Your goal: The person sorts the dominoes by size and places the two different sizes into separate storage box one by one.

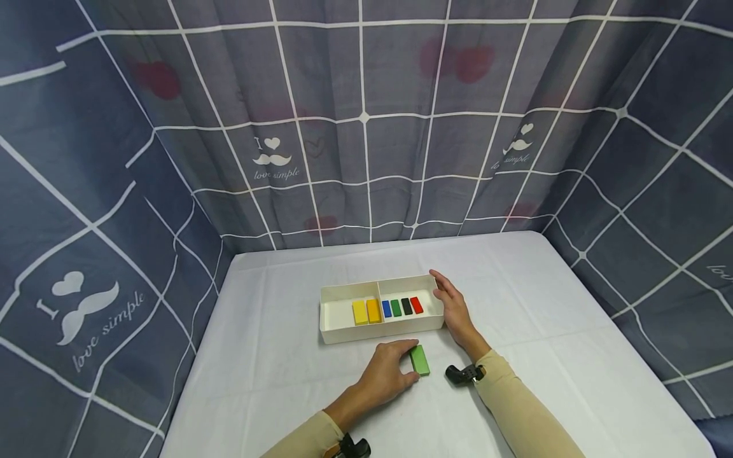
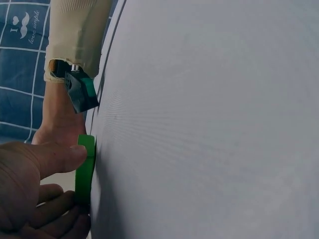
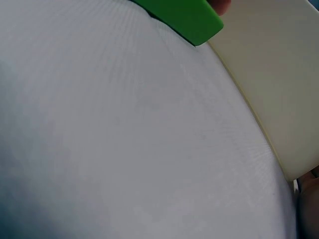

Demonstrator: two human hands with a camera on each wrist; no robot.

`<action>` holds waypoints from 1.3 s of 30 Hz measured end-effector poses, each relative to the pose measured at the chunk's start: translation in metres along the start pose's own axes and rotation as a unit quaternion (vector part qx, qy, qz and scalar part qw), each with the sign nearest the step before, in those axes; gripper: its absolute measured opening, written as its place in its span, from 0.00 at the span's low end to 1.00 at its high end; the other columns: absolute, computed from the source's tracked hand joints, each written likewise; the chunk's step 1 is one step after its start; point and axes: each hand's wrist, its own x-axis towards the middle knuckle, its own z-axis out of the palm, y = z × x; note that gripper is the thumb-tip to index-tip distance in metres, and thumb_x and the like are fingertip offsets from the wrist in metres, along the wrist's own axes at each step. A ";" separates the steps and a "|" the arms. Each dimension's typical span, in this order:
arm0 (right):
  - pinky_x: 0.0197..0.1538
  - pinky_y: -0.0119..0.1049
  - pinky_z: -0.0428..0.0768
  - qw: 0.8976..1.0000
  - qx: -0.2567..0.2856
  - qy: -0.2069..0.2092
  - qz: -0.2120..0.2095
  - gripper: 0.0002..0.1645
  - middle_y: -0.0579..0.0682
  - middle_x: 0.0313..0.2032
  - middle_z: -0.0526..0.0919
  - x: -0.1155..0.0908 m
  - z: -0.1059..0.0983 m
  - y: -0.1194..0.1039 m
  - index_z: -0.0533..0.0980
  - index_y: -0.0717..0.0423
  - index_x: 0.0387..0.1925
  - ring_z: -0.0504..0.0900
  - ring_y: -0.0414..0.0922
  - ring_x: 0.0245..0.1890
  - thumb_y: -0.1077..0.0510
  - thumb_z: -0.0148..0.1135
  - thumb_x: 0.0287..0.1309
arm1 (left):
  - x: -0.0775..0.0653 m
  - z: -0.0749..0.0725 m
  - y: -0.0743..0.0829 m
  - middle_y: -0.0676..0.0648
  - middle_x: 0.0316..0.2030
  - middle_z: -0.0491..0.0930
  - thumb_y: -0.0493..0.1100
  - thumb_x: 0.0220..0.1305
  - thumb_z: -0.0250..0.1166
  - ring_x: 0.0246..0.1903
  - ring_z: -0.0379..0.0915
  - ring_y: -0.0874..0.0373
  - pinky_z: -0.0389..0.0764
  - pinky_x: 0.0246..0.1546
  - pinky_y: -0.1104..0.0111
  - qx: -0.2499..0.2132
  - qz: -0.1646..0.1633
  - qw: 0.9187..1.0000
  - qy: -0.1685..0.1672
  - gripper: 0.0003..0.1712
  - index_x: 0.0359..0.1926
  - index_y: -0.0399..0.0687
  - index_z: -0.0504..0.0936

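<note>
My left hand [image 1: 385, 375] pinches a green rectangular block [image 1: 420, 360] lengthwise, with the thumb at its near end and fingertips at its far end. In the left wrist view the thumb [image 2: 62, 157] presses on the block [image 2: 85, 172], which is at the white tabletop. The right hand [image 1: 456, 312] rests against the right end of a white two-part box [image 1: 349, 335], its fingers fairly straight along that end. Two yellow blocks [image 1: 366, 312] lie in the left compartment. Smaller blue, green, black and red blocks [image 1: 406, 306] lie in a row in the right one.
A white cloth [image 1: 275, 381] covers the table. Dark grid-patterned curtains [image 1: 321, 152] stand behind it and along both sides. Each wrist carries a small black device, such as the right one [image 1: 460, 375].
</note>
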 end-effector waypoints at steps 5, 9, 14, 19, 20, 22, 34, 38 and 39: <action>0.90 0.53 0.46 1.000 0.001 -0.001 0.002 0.31 0.54 0.87 0.58 0.000 0.000 0.001 0.66 0.54 0.83 0.48 0.53 0.89 0.63 0.46 0.85 | 0.000 0.000 -0.001 0.42 0.62 0.88 0.35 0.59 0.84 0.64 0.85 0.54 0.84 0.68 0.61 -0.005 0.005 1.000 -0.002 0.36 0.68 0.35 0.83; 0.89 0.55 0.46 1.000 -0.003 -0.001 0.002 0.32 0.55 0.87 0.57 0.000 0.000 0.001 0.65 0.55 0.83 0.48 0.54 0.89 0.63 0.46 0.84 | 0.001 0.000 -0.002 0.42 0.62 0.88 0.35 0.59 0.84 0.64 0.85 0.54 0.84 0.68 0.61 -0.009 0.006 1.000 -0.003 0.36 0.68 0.34 0.83; 0.89 0.57 0.47 1.000 -0.009 0.000 0.004 0.32 0.56 0.87 0.57 -0.001 0.000 0.000 0.66 0.55 0.83 0.48 0.55 0.89 0.63 0.46 0.84 | 0.001 -0.001 -0.002 0.43 0.62 0.88 0.36 0.58 0.84 0.63 0.85 0.55 0.84 0.68 0.61 -0.006 0.001 1.000 -0.004 0.36 0.67 0.35 0.84; 0.90 0.55 0.46 1.000 -0.003 -0.002 -0.001 0.32 0.55 0.87 0.58 -0.001 0.000 0.000 0.66 0.55 0.83 0.48 0.54 0.89 0.63 0.46 0.84 | 0.001 -0.003 0.001 0.43 0.62 0.89 0.35 0.58 0.84 0.63 0.85 0.55 0.84 0.68 0.62 -0.008 -0.001 1.000 -0.003 0.36 0.67 0.35 0.84; 0.90 0.55 0.46 1.000 -0.003 -0.002 -0.001 0.32 0.55 0.87 0.58 -0.001 0.000 0.000 0.66 0.56 0.83 0.48 0.54 0.89 0.63 0.46 0.84 | 0.001 -0.003 0.001 0.42 0.62 0.89 0.35 0.58 0.84 0.63 0.85 0.55 0.84 0.68 0.62 -0.008 0.001 1.000 -0.003 0.36 0.67 0.34 0.84; 0.90 0.55 0.46 1.000 0.000 -0.002 -0.002 0.32 0.55 0.87 0.58 -0.001 0.000 0.000 0.66 0.56 0.83 0.49 0.54 0.89 0.63 0.46 0.84 | 0.001 -0.005 0.003 0.42 0.62 0.89 0.35 0.58 0.83 0.63 0.85 0.55 0.84 0.68 0.61 -0.010 0.005 1.000 -0.003 0.36 0.67 0.34 0.84; 0.89 0.55 0.46 1.000 -0.001 0.000 0.002 0.32 0.55 0.87 0.58 0.001 0.000 -0.001 0.66 0.55 0.83 0.49 0.54 0.89 0.63 0.46 0.84 | 0.001 -0.022 0.007 0.41 0.64 0.87 0.35 0.57 0.84 0.66 0.84 0.52 0.83 0.69 0.61 -0.001 0.037 0.999 0.012 0.37 0.68 0.33 0.83; 0.89 0.57 0.46 1.000 -0.002 -0.003 0.005 0.32 0.55 0.87 0.58 0.001 0.000 0.000 0.65 0.55 0.83 0.48 0.55 0.89 0.63 0.46 0.84 | 0.001 -0.030 0.010 0.42 0.64 0.87 0.36 0.58 0.84 0.66 0.83 0.52 0.84 0.68 0.62 -0.007 0.035 0.999 0.009 0.38 0.69 0.35 0.83; 0.89 0.56 0.46 1.000 -0.003 -0.002 0.006 0.32 0.55 0.87 0.58 0.000 0.000 0.000 0.65 0.55 0.83 0.48 0.54 0.89 0.63 0.46 0.84 | 0.001 -0.033 0.011 0.42 0.64 0.87 0.36 0.58 0.84 0.66 0.83 0.52 0.84 0.68 0.61 -0.009 0.036 0.999 0.008 0.38 0.69 0.35 0.83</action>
